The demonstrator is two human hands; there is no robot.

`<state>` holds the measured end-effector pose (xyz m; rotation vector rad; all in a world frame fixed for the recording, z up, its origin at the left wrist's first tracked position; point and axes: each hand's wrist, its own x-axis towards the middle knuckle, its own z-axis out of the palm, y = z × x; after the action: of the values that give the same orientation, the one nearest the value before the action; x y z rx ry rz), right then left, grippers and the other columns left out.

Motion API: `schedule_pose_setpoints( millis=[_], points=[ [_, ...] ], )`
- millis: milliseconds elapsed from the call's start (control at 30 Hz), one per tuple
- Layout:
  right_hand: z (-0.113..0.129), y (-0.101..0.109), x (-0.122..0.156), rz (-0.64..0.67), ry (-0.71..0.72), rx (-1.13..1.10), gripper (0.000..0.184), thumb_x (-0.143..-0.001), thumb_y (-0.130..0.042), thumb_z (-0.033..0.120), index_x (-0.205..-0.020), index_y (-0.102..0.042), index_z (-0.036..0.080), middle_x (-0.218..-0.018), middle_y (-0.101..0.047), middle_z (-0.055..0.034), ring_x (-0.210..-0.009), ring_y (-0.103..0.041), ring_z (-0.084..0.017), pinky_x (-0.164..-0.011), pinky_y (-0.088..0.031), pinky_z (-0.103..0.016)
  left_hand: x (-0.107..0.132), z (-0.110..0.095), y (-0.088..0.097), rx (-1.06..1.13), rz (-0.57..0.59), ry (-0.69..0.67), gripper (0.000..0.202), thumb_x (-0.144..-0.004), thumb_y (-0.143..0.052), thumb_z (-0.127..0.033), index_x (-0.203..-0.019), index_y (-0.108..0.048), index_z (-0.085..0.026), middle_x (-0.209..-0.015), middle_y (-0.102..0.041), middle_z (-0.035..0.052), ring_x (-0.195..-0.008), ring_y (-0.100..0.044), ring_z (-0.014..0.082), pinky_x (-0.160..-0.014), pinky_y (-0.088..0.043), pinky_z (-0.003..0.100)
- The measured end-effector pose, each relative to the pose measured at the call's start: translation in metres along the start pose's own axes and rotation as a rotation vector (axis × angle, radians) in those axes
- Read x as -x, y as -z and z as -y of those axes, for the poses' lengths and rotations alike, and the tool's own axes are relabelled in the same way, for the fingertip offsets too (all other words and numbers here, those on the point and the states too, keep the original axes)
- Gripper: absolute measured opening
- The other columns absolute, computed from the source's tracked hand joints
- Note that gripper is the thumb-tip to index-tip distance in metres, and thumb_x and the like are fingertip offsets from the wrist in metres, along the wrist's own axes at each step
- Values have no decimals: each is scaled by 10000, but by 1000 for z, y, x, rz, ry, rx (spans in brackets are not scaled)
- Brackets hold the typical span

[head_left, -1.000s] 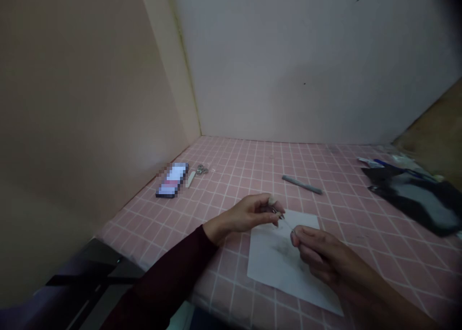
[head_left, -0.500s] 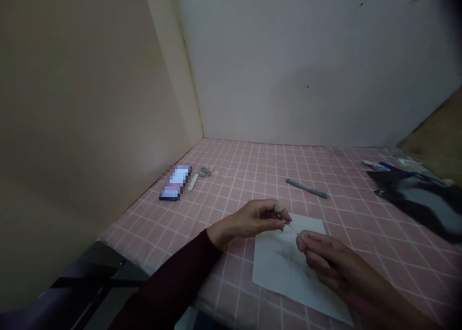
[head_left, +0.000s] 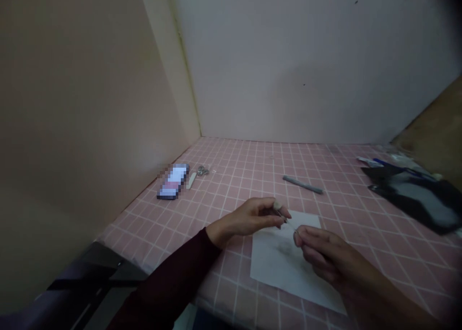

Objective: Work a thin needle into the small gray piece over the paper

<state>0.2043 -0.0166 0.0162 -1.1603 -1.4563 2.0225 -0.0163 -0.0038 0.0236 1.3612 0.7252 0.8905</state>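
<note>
Over the sheet of white paper [head_left: 277,267] both hands meet around a thin pale thread-like strand [head_left: 290,226]. My left hand [head_left: 254,217], in a dark red sleeve, closes its fingers on the strand's far end; a small dark bit shows at the fingertips. With thumb and fingers pinched together, my right hand [head_left: 321,253] grips the near end. The strand is stretched straight between them. It is too small to say just what it is.
A grey-blue stick [head_left: 302,184] lies beyond the paper on the pink checked tablecloth [head_left: 245,168]. At left are a phone [head_left: 173,181], a white strip [head_left: 191,180] and small scissors [head_left: 202,170]. A black and clear packet [head_left: 411,195] lies at right.
The hands keep their pinch and have barely moved. The whole view has shifted slightly, so things appear a little to the left and higher.
</note>
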Motion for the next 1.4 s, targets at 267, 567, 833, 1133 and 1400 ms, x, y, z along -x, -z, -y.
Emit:
schedule_pose_setpoints(
  millis=[267, 567, 833, 1133, 1400],
  points=[
    [-3, -8, 3, -171, 451, 552, 255, -931, -502, 391, -804, -594, 189, -664, -542, -18, -607, -488, -143, -596, -376, -277, -4, 11, 4, -158, -86, -23, 292, -867, -659, -419, -936, -645, -136, -826, -573, 24, -710, -507, 114, -666, -404, 249],
    [6, 3, 3, 71, 72, -123, 290, -896, -535, 464, -855, -585, 181, -548, -325, 94, -428, -145, -59, -409, -126, -213, -1, 7, 7, -139, -47, -57, 245, -854, -699, -340, -997, -637, -152, -923, -603, 41, -816, -552, 133, -761, -428, 264],
    [-2, -7, 5, -171, 497, 524, 204, -911, -500, 310, -785, -591, 178, -646, -515, 5, -576, -453, -117, -576, -348, -262, -2, 6, 5, -269, -99, -9, 242, -911, -610, -380, -904, -631, -139, -746, -503, -12, -644, -441, 94, -613, -363, 232],
    [6, 4, 2, 137, 42, -196, 279, -904, -534, 444, -880, -590, 172, -551, -346, 92, -422, -155, -56, -406, -126, -214, 1, 1, 4, -173, -46, -56, 198, -867, -685, -316, -973, -643, -153, -900, -591, 43, -818, -547, 141, -742, -429, 264],
    [-7, -9, 3, -207, 561, 598, 161, -899, -493, 249, -772, -563, 179, -663, -504, 5, -608, -436, -121, -615, -345, -277, -4, 8, 5, -288, -110, 11, 232, -900, -629, -370, -890, -647, -139, -743, -530, -7, -639, -454, 94, -606, -371, 228]
  ],
)
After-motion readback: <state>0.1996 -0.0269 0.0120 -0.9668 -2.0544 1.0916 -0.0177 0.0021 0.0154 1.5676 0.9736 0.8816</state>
